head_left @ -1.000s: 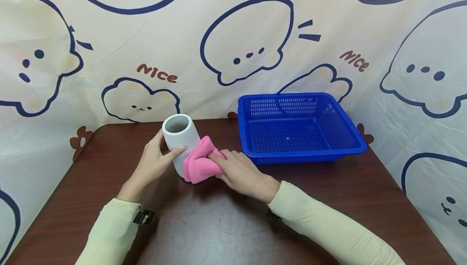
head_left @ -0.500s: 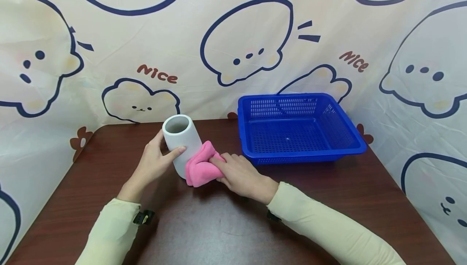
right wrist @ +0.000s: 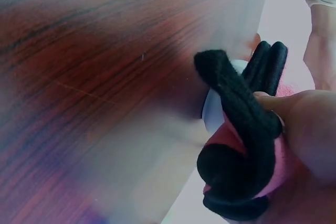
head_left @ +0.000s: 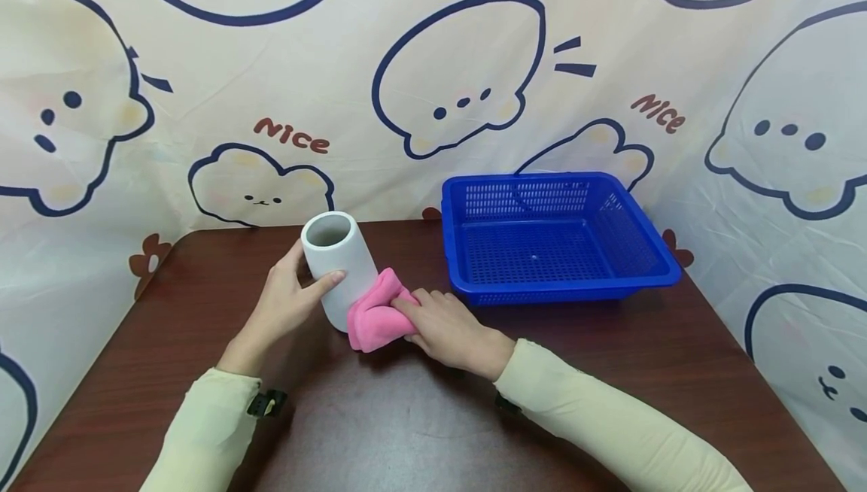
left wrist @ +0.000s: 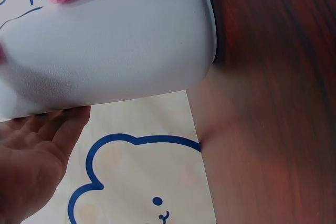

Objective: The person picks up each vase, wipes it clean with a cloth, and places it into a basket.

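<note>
A white vase (head_left: 344, 274) with a round open mouth stands on the brown table, left of the middle. My left hand (head_left: 284, 300) grips its left side, thumb across the front and fingers behind. In the left wrist view the smooth wall of the vase (left wrist: 115, 45) fills the upper part, with fingers (left wrist: 71, 127) against it. My right hand (head_left: 454, 330) holds a folded pink cloth (head_left: 379, 319) against the vase's lower right side. From the right wrist, the bunched cloth (right wrist: 286, 163) shows dark folds, and the thumb presses on it.
A blue perforated plastic basket (head_left: 565, 281) sits at the back right of the table (head_left: 420, 432). Behind and on both sides hangs a pale curtain (head_left: 352, 86) with cartoon drawings, close to the table's back edge.
My right hand has slid the pink cloth slightly down and to the right along the vase's lower side. My left hand and the vase have stayed in place.
</note>
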